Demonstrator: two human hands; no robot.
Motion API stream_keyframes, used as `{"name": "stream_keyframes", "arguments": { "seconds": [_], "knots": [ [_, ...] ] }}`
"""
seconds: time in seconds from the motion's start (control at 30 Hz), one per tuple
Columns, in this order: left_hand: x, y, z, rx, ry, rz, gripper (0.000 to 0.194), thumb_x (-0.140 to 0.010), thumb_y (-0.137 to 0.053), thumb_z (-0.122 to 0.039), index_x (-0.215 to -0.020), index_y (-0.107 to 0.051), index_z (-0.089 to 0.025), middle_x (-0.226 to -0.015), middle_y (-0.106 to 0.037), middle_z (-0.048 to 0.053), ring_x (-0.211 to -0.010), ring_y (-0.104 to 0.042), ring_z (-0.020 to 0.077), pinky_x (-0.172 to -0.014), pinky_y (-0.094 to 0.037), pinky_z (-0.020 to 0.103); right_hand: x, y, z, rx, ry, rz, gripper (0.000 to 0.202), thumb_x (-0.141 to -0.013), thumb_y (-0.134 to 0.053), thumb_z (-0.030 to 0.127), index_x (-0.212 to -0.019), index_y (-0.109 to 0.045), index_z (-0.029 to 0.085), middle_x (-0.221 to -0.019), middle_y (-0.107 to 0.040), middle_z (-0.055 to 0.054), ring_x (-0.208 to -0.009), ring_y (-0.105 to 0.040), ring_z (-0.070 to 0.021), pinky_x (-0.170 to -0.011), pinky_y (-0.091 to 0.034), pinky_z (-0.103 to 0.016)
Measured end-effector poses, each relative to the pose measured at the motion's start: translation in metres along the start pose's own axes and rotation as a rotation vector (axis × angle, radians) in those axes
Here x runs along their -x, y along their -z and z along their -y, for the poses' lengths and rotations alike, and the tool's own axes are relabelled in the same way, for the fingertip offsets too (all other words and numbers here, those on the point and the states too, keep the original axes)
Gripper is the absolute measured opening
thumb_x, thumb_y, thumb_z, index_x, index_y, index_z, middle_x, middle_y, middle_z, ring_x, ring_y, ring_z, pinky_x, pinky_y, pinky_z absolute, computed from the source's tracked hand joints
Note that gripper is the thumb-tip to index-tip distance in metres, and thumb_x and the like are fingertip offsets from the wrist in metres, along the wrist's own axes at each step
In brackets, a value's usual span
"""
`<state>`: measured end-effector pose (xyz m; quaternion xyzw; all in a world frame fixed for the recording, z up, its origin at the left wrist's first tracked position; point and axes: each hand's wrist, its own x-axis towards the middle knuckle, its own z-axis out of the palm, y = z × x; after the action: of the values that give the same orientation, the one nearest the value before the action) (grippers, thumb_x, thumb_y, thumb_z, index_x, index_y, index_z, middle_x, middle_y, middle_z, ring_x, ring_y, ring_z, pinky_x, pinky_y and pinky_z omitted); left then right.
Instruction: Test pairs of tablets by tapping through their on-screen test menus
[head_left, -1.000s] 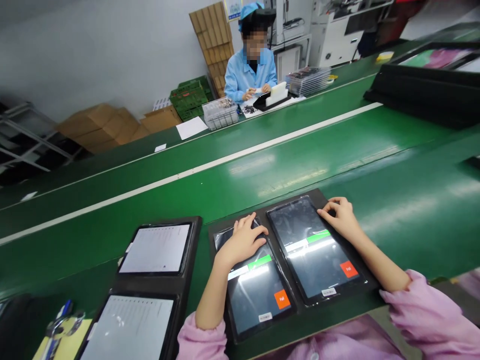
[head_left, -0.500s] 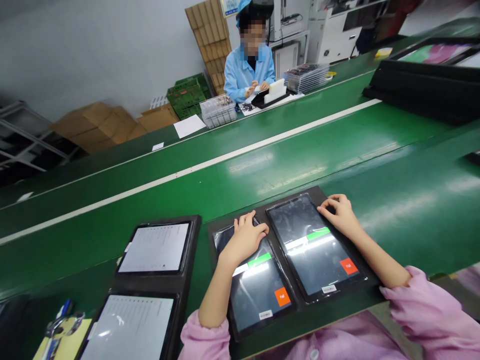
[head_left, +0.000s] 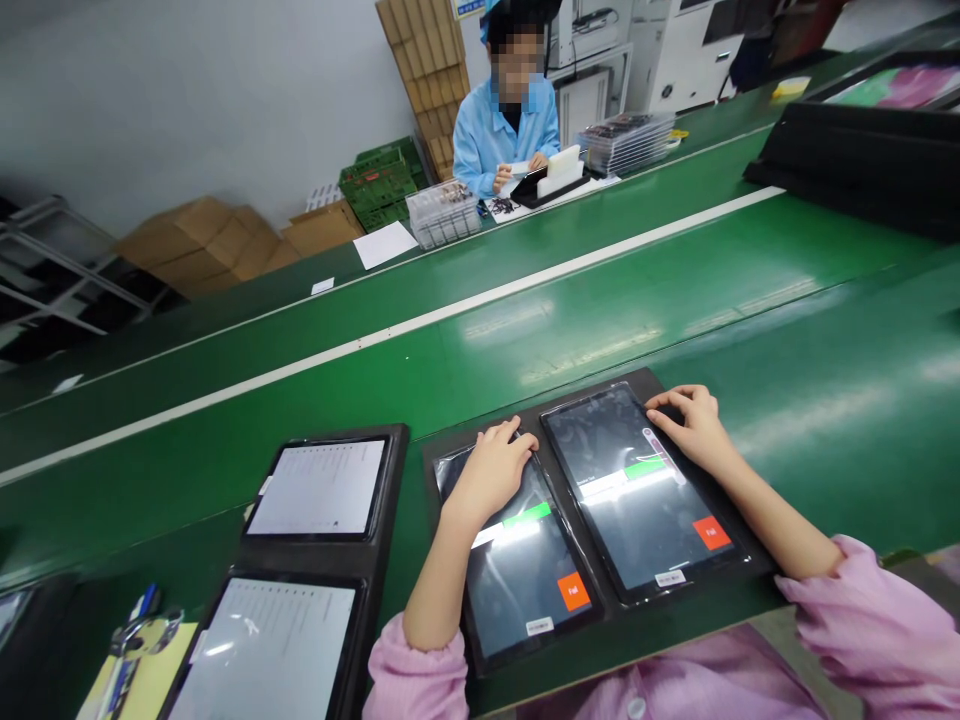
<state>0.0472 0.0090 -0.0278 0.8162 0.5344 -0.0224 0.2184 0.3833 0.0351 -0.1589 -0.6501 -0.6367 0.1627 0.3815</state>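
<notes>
Two dark-screened tablets lie side by side in a black tray (head_left: 531,412) before me. Each screen shows a green bar and an orange-red "Fail" box. My left hand (head_left: 495,465) lies over the upper part of the left tablet (head_left: 517,590), fingers spread and fingertips by its right edge; it hides part of that screen. My right hand (head_left: 694,425) has thumb and forefinger brought together on the upper right edge of the right tablet (head_left: 622,530). A small pink slider shows on that screen near these fingers.
To the left, two tablets with white screens (head_left: 319,490) sit in another black tray (head_left: 386,510). A yellow pad (head_left: 172,655) with pens is at lower left. Across the green bench (head_left: 420,350), a person in blue (head_left: 472,140) works beside clear trays (head_left: 626,145). A black case (head_left: 847,165) stands right.
A pink slider has appeared on the right tablet's screen beside my right hand. Both hands stay at about the same places on the tablets. The view has shifted slightly.
</notes>
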Motion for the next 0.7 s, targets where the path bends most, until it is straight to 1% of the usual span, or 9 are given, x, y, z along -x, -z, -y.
{"name": "stream_keyframes", "arguments": {
  "seconds": [0.13, 0.23, 0.33, 0.43, 0.5, 0.6, 0.67, 0.7],
  "knots": [
    [-0.001, -0.005, 0.000, -0.002, 0.008, -0.037, 0.034, -0.105, -0.038, -0.022, -0.115, -0.070, -0.023, -0.160, -0.047, 0.014, -0.146, -0.043, 0.0344, -0.119, -0.039, 0.063, 0.001, 0.000, 0.000, 0.004, -0.017, 0.007, 0.029, -0.088, -0.058, 0.049, -0.088, -0.074, 0.025, -0.106, -0.053, -0.012, -0.118, -0.049, -0.0383, -0.106, -0.036, -0.059],
    [-0.002, -0.006, 0.000, -0.017, 0.015, -0.037, 0.032, -0.104, -0.041, -0.022, -0.117, -0.071, -0.024, -0.159, -0.047, 0.014, -0.146, -0.042, 0.0351, -0.119, -0.039, 0.063, 0.002, -0.001, -0.001, -0.001, -0.012, -0.001, 0.031, -0.088, -0.056, 0.051, -0.087, -0.073, 0.025, -0.105, -0.053, -0.012, -0.117, -0.049, -0.0385, -0.105, -0.037, -0.059],
    [-0.001, -0.004, 0.000, -0.019, 0.000, -0.023, 0.030, -0.104, -0.044, -0.023, -0.116, -0.072, -0.026, -0.159, -0.047, 0.012, -0.149, -0.038, 0.0339, -0.121, -0.037, 0.061, 0.002, -0.002, -0.002, 0.002, -0.001, -0.019, 0.033, -0.087, -0.055, 0.053, -0.086, -0.073, 0.026, -0.104, -0.052, -0.013, -0.116, -0.049, -0.0385, -0.103, -0.039, -0.059],
    [0.000, -0.004, 0.002, 0.023, -0.024, -0.012, 0.032, -0.105, -0.041, -0.024, -0.114, -0.072, -0.028, -0.160, -0.046, 0.009, -0.151, -0.034, 0.0324, -0.122, -0.036, 0.060, 0.002, 0.000, -0.002, 0.005, -0.007, -0.013, 0.032, -0.087, -0.056, 0.054, -0.085, -0.072, 0.026, -0.104, -0.053, -0.013, -0.116, -0.050, -0.0383, -0.103, -0.039, -0.058],
    [-0.001, -0.007, 0.003, 0.029, -0.030, -0.033, 0.035, -0.106, -0.038, -0.025, -0.112, -0.072, -0.027, -0.159, -0.047, 0.009, -0.150, -0.035, 0.0325, -0.121, -0.037, 0.061, 0.001, 0.001, -0.001, -0.014, -0.020, -0.009, 0.033, -0.086, -0.057, 0.056, -0.084, -0.072, 0.026, -0.104, -0.054, -0.012, -0.116, -0.051, -0.0382, -0.105, -0.039, -0.058],
    [-0.004, -0.013, 0.002, -0.016, -0.034, -0.075, 0.035, -0.106, -0.037, -0.024, -0.107, -0.072, -0.025, -0.157, -0.050, 0.008, -0.144, -0.040, 0.0326, -0.120, -0.038, 0.061, -0.001, 0.005, 0.001, -0.097, -0.066, -0.003, 0.037, -0.082, -0.062, 0.061, -0.084, -0.073, 0.026, -0.104, -0.057, -0.012, -0.115, -0.052, -0.0381, -0.106, -0.039, -0.058],
    [-0.005, -0.015, 0.002, -0.032, -0.039, -0.091, 0.032, -0.105, -0.038, -0.025, -0.106, -0.070, -0.025, -0.157, -0.050, 0.008, -0.141, -0.041, 0.0326, -0.119, -0.038, 0.062, -0.002, 0.008, 0.002, -0.228, -0.155, 0.008, 0.040, -0.076, -0.069, 0.063, -0.089, -0.073, 0.026, -0.102, -0.059, -0.011, -0.108, -0.056, -0.0361, -0.099, -0.045, -0.055],
    [-0.005, -0.016, 0.002, -0.029, -0.042, -0.092, 0.031, -0.105, -0.038, -0.025, -0.107, -0.070, -0.025, -0.157, -0.049, 0.008, -0.141, -0.041, 0.0328, -0.119, -0.037, 0.063, -0.003, 0.010, 0.001, -0.332, -0.219, 0.008, 0.042, -0.072, -0.073, 0.063, -0.091, -0.072, 0.025, -0.099, -0.060, -0.010, -0.101, -0.058, -0.0339, -0.092, -0.049, -0.051]
  ]
}}
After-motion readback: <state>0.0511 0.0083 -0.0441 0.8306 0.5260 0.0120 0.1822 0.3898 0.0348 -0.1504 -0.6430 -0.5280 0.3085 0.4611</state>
